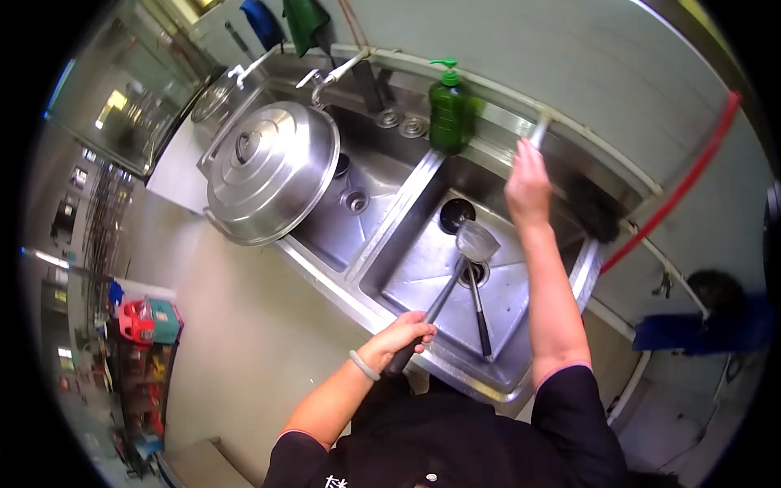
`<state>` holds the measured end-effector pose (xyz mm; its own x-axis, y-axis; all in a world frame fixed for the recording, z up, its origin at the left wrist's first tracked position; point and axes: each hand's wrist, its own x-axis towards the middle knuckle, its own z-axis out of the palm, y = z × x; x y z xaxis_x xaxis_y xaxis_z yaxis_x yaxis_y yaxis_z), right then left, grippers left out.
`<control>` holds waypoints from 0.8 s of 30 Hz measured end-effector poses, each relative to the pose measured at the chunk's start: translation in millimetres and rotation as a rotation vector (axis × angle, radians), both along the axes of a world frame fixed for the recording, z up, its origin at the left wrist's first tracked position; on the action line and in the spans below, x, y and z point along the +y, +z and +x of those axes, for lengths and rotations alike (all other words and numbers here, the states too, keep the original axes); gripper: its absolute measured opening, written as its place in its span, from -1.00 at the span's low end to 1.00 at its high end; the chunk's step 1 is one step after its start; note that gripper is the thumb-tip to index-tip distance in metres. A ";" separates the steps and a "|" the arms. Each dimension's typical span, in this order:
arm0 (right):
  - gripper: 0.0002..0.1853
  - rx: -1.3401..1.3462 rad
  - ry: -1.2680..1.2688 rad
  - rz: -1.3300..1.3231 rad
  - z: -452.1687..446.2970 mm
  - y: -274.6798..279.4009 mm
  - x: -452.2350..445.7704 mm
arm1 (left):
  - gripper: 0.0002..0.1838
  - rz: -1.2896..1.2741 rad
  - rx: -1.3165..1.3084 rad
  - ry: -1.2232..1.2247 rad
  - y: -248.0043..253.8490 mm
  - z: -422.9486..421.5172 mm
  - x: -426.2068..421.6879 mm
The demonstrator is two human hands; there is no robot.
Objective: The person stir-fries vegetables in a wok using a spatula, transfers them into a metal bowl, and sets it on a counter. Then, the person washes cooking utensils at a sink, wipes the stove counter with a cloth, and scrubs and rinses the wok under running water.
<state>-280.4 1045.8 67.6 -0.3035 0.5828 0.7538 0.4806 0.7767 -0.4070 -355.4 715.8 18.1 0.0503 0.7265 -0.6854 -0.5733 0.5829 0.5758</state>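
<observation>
My left hand (407,335) is closed around the dark handle of a spatula (477,241), at the sink's near edge. The spatula's flat metal blade is over the right basin (407,281). My right hand (529,183) is raised at the back right of that basin, by a white tap (540,130); its fingers are close together, and what they grip is too blurred to tell. A second utensil with a black handle (483,329) lies in the basin, its head partly hidden under the spatula. Behind them is a round black object (457,215).
A large lidded metal pot (272,171) sits over the left basin (370,154). A green pump bottle (450,114) stands on the back ledge, beside two drain strainers. A red hose (691,179) runs down the right wall. Shelves with coloured items stand at the lower left.
</observation>
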 end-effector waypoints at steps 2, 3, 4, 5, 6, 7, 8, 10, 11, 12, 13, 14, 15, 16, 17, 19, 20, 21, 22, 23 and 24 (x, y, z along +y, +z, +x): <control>-0.74 0.113 0.262 -0.234 15.6 11.1 13.1 | -0.82 0.002 -0.081 -0.002 -6.5 -10.2 15.2; -0.75 0.223 0.441 -0.423 26.7 12.8 23.2 | -0.82 -0.020 -0.098 -0.010 -12.9 -16.8 22.2; -0.75 0.312 0.607 -0.570 35.1 11.6 35.9 | -0.82 -0.023 -0.083 -0.044 -20.9 -23.8 28.5; -0.75 0.408 0.764 -0.711 42.5 9.4 47.5 | -0.82 -0.022 -0.069 -0.085 -29.8 -29.5 34.6; -0.76 0.386 0.731 -0.742 41.8 8.8 48.3 | -0.82 -0.060 -0.097 -0.081 -33.7 -35.7 42.5; -0.75 0.446 0.717 -0.774 40.7 6.5 45.8 | -0.82 -0.080 -0.097 -0.086 -35.8 -40.8 50.2; -0.73 0.511 0.677 -0.761 38.7 1.9 42.5 | -0.83 -0.083 -0.082 -0.123 -42.5 -46.6 56.5; -0.62 0.744 0.564 -0.783 30.7 -13.9 27.5 | -0.85 -0.076 -0.042 -0.203 -63.6 -60.2 63.0; -0.65 0.891 0.433 -0.779 22.6 -20.7 16.2 | -0.85 -0.072 -0.054 -0.220 -68.2 -67.2 64.7; -0.67 0.957 0.344 -0.934 20.5 -37.3 8.3 | -0.86 -0.091 -0.097 -0.184 -71.6 -73.9 65.6; -0.70 1.021 0.252 -1.094 19.2 -55.7 -0.2 | -0.87 -0.116 -0.140 -0.144 -74.7 -79.3 65.5; -0.73 1.033 0.245 -1.290 16.8 -68.2 -9.5 | -0.89 -0.141 -0.135 -0.158 -77.3 -85.4 66.6; -0.76 1.048 0.235 -1.488 13.2 -80.9 -16.5 | -0.89 -0.149 -0.139 -0.167 -80.7 -91.1 66.1; -0.76 1.055 0.224 -1.489 12.5 -97.7 -17.1 | -0.87 -0.160 -0.124 -0.199 -84.2 -97.2 65.8; -0.75 1.002 0.248 -1.583 15.1 -116.7 -15.6 | -0.84 -0.170 -0.110 -0.228 -86.9 -102.4 64.7; -0.75 0.942 0.271 -1.683 12.9 -137.9 -15.6 | -0.78 -0.241 -0.133 -0.268 -84.2 -110.3 60.5; -0.78 0.885 0.217 -1.710 10.0 -144.5 -16.3 | -0.72 -0.306 -0.152 -0.307 -81.6 -113.5 58.0; -0.81 0.827 0.166 -1.734 6.1 -151.3 -16.1 | -0.63 -0.324 -0.160 -0.323 -78.5 -115.7 55.8; -0.81 0.824 0.167 -1.738 1.6 -159.2 -17.2 | -0.63 -0.312 -0.177 -0.310 -74.7 -118.3 54.2; -0.82 0.803 0.145 -1.677 -2.1 -169.2 -21.5 | -0.64 -0.302 -0.196 -0.299 -68.7 -121.1 54.0; -0.83 0.782 0.117 -1.620 -2.3 -183.4 -27.4 | -0.63 -0.257 -0.243 -0.260 -66.5 -122.7 52.2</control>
